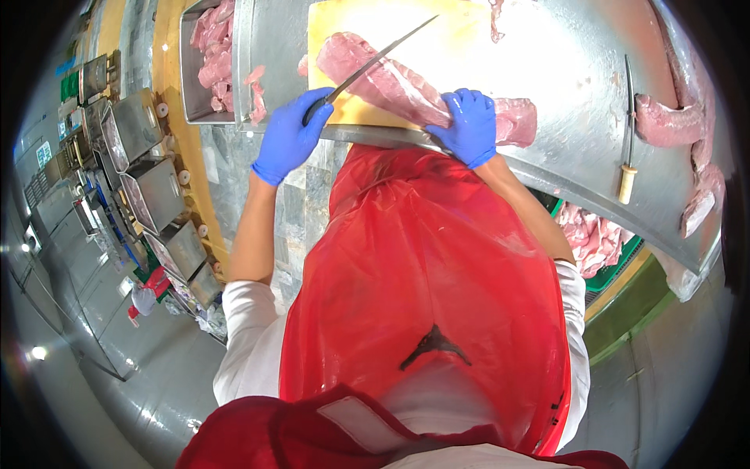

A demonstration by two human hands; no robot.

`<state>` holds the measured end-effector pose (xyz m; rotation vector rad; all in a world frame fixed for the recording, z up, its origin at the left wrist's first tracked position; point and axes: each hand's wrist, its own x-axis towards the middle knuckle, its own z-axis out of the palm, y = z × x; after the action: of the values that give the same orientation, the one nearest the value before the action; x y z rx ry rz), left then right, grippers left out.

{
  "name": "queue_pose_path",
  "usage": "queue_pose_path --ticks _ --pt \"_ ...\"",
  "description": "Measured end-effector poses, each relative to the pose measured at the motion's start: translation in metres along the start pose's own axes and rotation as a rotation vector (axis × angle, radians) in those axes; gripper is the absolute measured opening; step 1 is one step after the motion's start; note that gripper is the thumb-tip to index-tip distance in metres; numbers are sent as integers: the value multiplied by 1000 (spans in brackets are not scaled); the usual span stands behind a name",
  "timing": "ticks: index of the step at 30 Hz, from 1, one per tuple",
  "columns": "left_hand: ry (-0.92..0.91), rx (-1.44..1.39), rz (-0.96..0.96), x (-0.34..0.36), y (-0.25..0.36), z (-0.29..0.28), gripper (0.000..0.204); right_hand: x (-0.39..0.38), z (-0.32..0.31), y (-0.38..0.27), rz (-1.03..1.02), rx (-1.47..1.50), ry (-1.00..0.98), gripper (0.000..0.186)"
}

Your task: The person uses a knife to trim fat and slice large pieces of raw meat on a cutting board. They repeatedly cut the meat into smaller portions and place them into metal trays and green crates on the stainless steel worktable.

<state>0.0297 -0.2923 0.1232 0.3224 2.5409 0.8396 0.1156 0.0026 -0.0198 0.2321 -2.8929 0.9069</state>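
My left hand [289, 137], in a blue glove, is closed round the dark handle of a long knife [379, 55], whose blade slants up to the right over a long piece of pink meat [363, 74] on a yellow cutting board [351, 113]. My blue-gloved right hand [465, 129] grips the meat near the board's front edge. Another pink portion [516, 121] extends to the right of that hand.
A metal bin [187, 74] of meat pieces stands at upper left. On the steel table [574, 156], a long tool with pale handle [627, 184] and more meat [668, 117] lie at right. A green crate [625, 258] of meat sits below. Stacked metal trays [152, 191] are at left.
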Motion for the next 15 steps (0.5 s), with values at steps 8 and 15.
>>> queue_pose_path --ticks 8,15 --pt "-178 201 237 60 -29 -40 28 -26 21 -17 57 -34 255 55" --pt "-286 61 408 26 -1 29 46 -49 40 -43 277 -183 343 63"
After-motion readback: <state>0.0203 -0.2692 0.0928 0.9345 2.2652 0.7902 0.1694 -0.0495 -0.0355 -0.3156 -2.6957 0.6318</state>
